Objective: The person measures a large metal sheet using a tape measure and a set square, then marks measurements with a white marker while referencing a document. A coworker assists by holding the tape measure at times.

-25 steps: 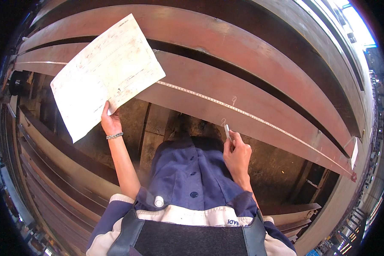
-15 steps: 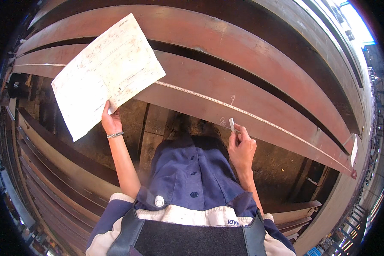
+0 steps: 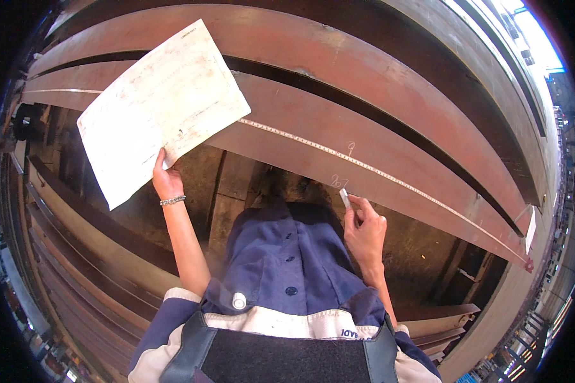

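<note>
Head: right hand [image 3: 365, 228] pinches chalk [image 3: 345, 198] at beam's [image 3: 390, 153] near edge.
Chalk's long axis points away from body, crosswise to beam and tape [image 3: 300, 140]; tip just beside white marks [image 3: 340, 182], contact unclear. Right hand nearer marks; left hand [image 3: 168, 183], well apart, grips paper [image 3: 172, 96].

A dark, brownish, stained floor [image 3: 409, 281] shows right of centre, a small yellow scrap [image 3: 423, 257] lying on it. Long brown metal beams [image 3: 96, 265] lie side by side at lower left. White light glares through an opening [image 3: 535, 37] at upper right; blurred clutter [image 3: 14, 271] lines the left edge.
</note>
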Demonstrator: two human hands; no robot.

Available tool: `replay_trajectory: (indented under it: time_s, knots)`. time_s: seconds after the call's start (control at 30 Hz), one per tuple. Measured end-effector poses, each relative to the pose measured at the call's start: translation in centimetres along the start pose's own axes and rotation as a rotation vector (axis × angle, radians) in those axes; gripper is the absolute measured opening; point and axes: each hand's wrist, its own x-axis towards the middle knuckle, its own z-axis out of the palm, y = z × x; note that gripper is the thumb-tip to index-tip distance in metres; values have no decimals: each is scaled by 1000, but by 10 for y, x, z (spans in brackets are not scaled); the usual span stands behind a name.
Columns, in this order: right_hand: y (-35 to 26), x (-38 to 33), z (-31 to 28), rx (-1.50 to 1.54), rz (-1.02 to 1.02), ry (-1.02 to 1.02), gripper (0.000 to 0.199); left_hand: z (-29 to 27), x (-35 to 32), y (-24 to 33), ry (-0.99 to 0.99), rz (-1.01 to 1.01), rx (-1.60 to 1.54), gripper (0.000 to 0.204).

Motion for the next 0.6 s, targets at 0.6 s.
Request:
replay_trajectory:
  time_s: [0.6]
  knots:
    - [8, 8, 2, -109, 10, 28, 21, -1, -3, 2, 0, 14, 17, 23]
